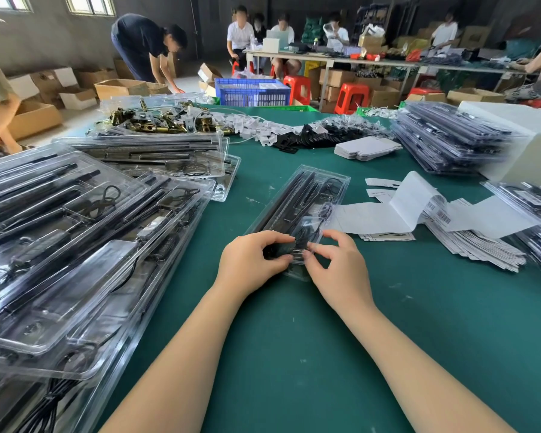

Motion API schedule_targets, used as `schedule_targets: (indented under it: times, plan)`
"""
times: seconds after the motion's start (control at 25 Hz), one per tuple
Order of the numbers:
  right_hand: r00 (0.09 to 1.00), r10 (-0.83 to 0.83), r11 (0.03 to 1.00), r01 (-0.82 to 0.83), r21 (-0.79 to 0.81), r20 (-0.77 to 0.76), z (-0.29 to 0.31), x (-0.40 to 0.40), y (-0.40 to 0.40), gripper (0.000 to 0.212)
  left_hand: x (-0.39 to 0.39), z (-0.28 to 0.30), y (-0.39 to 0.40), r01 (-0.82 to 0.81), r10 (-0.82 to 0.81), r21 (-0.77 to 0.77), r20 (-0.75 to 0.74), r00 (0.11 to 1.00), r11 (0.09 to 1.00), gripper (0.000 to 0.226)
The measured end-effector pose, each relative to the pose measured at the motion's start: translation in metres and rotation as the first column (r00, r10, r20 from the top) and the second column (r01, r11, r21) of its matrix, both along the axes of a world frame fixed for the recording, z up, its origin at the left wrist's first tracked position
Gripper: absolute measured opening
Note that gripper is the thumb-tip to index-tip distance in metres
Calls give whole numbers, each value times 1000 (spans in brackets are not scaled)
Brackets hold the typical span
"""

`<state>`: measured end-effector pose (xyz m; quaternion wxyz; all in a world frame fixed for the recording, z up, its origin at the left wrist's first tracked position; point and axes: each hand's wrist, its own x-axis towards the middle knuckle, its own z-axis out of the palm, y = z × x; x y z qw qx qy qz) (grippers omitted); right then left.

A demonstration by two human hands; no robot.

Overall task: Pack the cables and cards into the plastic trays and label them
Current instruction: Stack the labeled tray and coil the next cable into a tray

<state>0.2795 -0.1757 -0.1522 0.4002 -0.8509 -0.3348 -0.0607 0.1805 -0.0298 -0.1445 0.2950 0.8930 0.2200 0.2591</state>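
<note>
Daylight entered through the windows [89, 4] at upper left, leaving the far room dim. Glare streaked the clear plastic trays [75, 245] (especially those at left), while wide-angle distortion bent the edges and the right-hand stack [450, 139] looked smeared.

A green table [294, 354] carries everything. At its middle, near the front edge, lies one clear tray [306, 201] with black rods in it, angled toward the far right. Along the left edge sprawl overlapping filled trays [75, 245]. Toward the far left corner sits a heap of brass fittings [156, 123]; white clips [256, 126] and black parts [313, 137] trail along the far edge. A small stack of flat cards [367, 148] lies just before them. By the right edge stand stacked trays [450, 139], a white box [519, 142], and loose label sheets [419, 210] over printed cards [478, 245].
</note>
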Motion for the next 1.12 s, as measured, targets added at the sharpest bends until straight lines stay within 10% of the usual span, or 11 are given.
schedule_targets:
  times: [0.8,1.12]
  plan:
    - [921,109,992,-76,101,-375,6,15,-2,20,-3,9,5,217,-204,45,-200,958,975,56]
    - [969,-63,988,94,123,-238,8,8,-4,5,-5,7,6,223,-218,6,-185,958,975,64]
